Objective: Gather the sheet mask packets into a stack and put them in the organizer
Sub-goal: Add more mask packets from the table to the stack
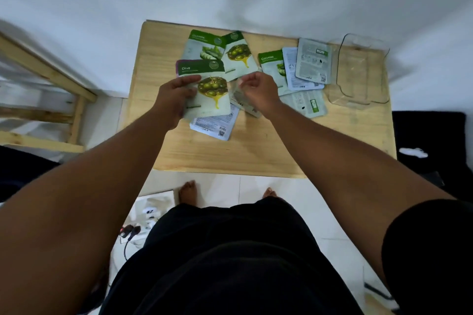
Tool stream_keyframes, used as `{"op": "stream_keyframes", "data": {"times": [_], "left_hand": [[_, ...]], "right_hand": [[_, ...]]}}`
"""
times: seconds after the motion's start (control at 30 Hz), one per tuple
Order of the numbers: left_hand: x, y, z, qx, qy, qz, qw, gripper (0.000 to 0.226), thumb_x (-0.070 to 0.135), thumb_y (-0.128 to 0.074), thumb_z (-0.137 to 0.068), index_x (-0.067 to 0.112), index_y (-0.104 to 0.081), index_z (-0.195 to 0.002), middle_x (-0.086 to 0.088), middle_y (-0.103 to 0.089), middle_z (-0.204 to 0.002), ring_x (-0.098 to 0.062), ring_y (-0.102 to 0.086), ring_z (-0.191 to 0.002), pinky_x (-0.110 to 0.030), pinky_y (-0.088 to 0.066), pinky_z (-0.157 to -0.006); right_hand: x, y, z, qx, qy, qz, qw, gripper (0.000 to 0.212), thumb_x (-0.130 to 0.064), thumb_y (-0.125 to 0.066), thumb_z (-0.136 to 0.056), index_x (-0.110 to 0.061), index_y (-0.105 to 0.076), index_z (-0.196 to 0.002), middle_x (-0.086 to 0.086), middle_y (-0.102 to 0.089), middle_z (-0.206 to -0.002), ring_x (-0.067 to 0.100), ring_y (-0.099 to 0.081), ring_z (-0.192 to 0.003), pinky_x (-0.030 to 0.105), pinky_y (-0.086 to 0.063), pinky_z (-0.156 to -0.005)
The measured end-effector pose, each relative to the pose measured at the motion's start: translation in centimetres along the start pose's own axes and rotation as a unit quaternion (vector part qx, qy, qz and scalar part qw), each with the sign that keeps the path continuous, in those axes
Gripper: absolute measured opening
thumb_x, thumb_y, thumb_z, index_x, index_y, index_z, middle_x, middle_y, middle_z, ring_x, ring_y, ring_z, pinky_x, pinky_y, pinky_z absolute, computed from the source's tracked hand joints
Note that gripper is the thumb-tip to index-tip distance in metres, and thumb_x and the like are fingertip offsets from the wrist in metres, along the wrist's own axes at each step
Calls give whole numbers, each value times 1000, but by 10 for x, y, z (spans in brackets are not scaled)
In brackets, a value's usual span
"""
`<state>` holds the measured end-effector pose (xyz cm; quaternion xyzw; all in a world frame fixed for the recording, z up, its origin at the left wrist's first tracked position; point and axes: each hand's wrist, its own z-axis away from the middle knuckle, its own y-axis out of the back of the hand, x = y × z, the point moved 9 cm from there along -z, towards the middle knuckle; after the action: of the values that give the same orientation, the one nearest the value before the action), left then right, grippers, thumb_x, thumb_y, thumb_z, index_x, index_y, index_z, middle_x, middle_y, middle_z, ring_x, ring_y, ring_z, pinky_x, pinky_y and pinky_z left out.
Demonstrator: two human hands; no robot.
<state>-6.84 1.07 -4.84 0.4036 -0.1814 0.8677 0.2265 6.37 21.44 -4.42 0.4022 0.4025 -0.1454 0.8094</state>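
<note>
Light pine-wood table (230,156) against the white wall, sheet mask packets scattered across its far half. At the right edge sits the clear plastic organizer tray (358,71), nothing in it yet. Beside it, a fan of face-down grey-white packets (311,64) overlapping a green-topped cucumber packet (272,64). Further left, another cucumber packet (202,46) and an olive one (239,56) overlap. Up front, the left hand (172,100) is clamped on an olive-print packet (212,92), thumb on top, lifted over a face-down packet (212,125). The right hand (258,92) curls, fingertips pinched together above a blurred packet (240,100); whether it grips it, can't tell.
</note>
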Motion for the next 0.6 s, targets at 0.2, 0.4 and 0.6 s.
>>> {"op": "stream_keyframes", "data": {"times": [0.2,0.4,0.6], "left_hand": [[4,5,-25,10,12,-40,999,39,-5,-52,-92,24,-78,-90,-1,-73,-104,-26,-69,-98,-45,-62,-80],[4,7,-49,51,23,-33,998,39,-5,-54,-89,25,-79,-86,0,-73,-104,-25,-69,-98,-37,-61,-76],[0,-11,-63,52,17,-30,998,38,-8,-53,-89,21,-77,-90,-5,-72,-106,-31,-67,-110,-47,-59,-92]], "right_hand": [[-26,-3,-26,33,55,75,995,25,-23,-72,-87,-13,-68,-109,2,-70,-116,17,-65,-109,22,-44,-90],[-44,-26,-71,-25,74,166,983,36,-31,-74,-87,-21,-63,-120,11,-53,-131,25,-52,-123,23,-38,-95],[-39,-27,-96,-59,37,231,970,44,-42,-78,-84,-28,-63,-123,11,-45,-134,29,-47,-126,38,-45,-106]]}}
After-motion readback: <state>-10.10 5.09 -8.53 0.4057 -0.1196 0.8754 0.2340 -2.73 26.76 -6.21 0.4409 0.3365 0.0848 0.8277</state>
